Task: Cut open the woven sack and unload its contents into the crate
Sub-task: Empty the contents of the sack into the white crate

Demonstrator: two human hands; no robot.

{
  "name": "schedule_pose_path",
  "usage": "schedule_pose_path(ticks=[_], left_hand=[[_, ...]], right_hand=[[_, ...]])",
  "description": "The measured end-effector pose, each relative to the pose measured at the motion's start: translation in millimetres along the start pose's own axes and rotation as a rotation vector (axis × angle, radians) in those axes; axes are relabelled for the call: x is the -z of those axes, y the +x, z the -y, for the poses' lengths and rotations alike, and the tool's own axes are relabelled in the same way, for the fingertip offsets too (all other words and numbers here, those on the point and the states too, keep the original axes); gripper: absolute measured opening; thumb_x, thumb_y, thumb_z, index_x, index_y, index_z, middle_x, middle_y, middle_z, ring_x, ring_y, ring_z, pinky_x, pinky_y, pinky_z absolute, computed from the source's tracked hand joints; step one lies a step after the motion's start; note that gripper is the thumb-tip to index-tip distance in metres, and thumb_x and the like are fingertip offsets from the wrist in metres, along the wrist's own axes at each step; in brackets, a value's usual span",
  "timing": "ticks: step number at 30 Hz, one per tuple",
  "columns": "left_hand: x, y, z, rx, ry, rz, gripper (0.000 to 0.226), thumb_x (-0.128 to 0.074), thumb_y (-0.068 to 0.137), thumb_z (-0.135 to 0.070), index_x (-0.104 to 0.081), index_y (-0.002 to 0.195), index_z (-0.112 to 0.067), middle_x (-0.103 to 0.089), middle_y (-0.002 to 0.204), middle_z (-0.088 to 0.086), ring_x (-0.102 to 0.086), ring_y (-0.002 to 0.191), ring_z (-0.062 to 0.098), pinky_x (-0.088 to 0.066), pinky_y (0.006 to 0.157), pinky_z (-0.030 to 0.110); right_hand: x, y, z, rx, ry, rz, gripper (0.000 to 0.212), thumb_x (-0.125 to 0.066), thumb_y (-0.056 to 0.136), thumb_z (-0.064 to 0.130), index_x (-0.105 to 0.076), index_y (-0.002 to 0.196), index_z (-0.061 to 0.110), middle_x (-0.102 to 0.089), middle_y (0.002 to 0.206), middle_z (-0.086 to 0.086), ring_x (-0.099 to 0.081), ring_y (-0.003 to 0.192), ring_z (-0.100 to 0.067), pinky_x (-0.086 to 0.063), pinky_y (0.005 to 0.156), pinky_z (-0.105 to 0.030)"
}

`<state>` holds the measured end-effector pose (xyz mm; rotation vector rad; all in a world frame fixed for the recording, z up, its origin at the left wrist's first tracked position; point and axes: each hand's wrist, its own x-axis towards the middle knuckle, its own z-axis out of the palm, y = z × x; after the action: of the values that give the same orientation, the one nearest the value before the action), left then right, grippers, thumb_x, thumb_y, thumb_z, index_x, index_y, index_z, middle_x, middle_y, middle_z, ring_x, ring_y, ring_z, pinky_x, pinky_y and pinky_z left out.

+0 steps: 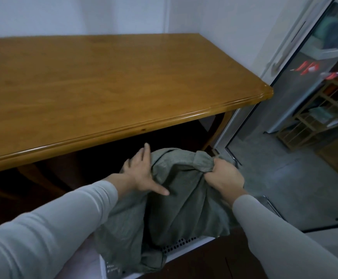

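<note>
Grey-green cloth (176,208) hangs over the white crate (192,245) in front of the wooden table (103,87) — right hand (226,176) grips a bunched fold, left hand (142,172) lies flat on it, fingers spread

We see a honey-brown, wood-grained table (103,77) at twelve o'clock. At six, the cloth (184,208) is grey-green, the crate (180,244) white with dotted holes.

Two hands, the left hand (139,174) and the right hand (227,176), in two pale sleeves (43,228). One grey-green cloth (184,202). One white perforated crate (184,243). One wooden table (103,87). One slatted wooden rack (313,125). One glass door (305,83).
</note>
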<state>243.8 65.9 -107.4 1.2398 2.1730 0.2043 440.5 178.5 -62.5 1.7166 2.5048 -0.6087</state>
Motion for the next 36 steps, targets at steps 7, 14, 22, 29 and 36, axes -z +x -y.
schedule_pose_path(ticks=[7, 14, 22, 29, 36], left_hand=[[-35.6, 14.1, -53.2, -0.270, -0.400, -0.028, 0.109, -0.082, 0.056, -0.051, -0.032, 0.146, -0.014, -0.045, 0.146, 0.000, -0.036, 0.139, 0.015, -0.009, 0.122, 0.042], [-25.7, 7.3, -44.0, 0.036, -0.857, 0.113, 0.034, -0.073, 0.079, -0.004, -0.065, 0.112, 0.001, -0.066, 0.104, 0.005, -0.062, 0.105, 0.018, -0.047, 0.091, 0.027], [-14.8, -0.5, -7.9, 0.254, -0.793, 0.492, 0.065, -0.084, 0.060, -0.017, -0.059, 0.120, -0.014, -0.069, 0.111, 0.011, -0.066, 0.100, 0.029, -0.053, 0.091, 0.043], [-4.7, -13.3, 17.9, 0.243, -0.775, 0.648, 0.048, -0.075, 0.065, -0.014, -0.066, 0.112, -0.017, -0.069, 0.116, 0.015, -0.063, 0.111, 0.036, -0.048, 0.099, 0.049], [13.1, -2.4, 9.6, 0.199, -0.660, 0.215, 0.065, -0.078, 0.074, -0.034, -0.053, 0.129, -0.009, -0.060, 0.126, 0.005, -0.058, 0.116, 0.024, -0.046, 0.102, 0.035]], right_hand=[[-2.9, -5.8, 30.8, 0.225, 0.382, 0.254, 0.026, -0.063, 0.076, 0.007, -0.058, 0.099, 0.018, -0.062, 0.093, -0.001, -0.062, 0.097, -0.020, -0.050, 0.083, -0.029], [5.0, -5.0, -43.2, 0.319, 0.302, -0.043, 0.125, -0.084, 0.046, 0.057, -0.015, 0.148, 0.034, 0.005, 0.156, 0.008, -0.008, 0.142, -0.015, -0.014, 0.117, -0.044], [-55.5, 5.0, -80.5, 0.241, -0.229, 0.321, 0.145, -0.079, 0.049, 0.063, 0.029, 0.141, 0.038, 0.027, 0.156, 0.002, 0.023, 0.145, -0.026, 0.012, 0.111, -0.062], [-111.0, 3.4, -40.7, 0.153, 0.278, 0.471, 0.025, -0.061, 0.077, 0.037, -0.058, 0.100, 0.030, -0.063, 0.106, 0.001, -0.055, 0.108, -0.021, -0.038, 0.107, -0.047], [-61.3, 16.5, -45.7, 0.095, 0.066, 0.270, 0.032, -0.046, 0.094, 0.025, -0.055, 0.121, 0.011, -0.059, 0.126, -0.013, -0.056, 0.115, -0.030, -0.043, 0.094, -0.033]])
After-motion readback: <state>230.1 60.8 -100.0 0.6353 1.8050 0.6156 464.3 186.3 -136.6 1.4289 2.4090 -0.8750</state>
